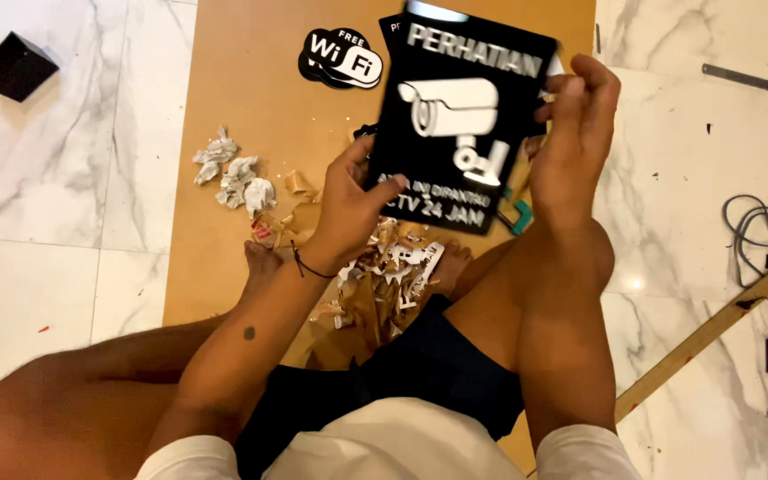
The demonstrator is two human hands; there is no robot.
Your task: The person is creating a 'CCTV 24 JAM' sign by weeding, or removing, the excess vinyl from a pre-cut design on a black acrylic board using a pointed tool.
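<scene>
The person sits cross-legged on a brown hardboard sheet [251,116] and holds a glossy black rectangular sign with a white camera picture [460,124] tilted above it. The left hand [348,209] clamps the sign's lower left corner, thumb on the face. The right hand [575,133] pinches its right edge, fingertips [571,84] together, probably to peel something. Below the sign lie torn brown and white paper scraps [384,276]; beside its upper left, a black cloud-shaped sticker [341,59]

Paper scraps [384,276] on board [251,133], under held sign [460,120]
</scene>
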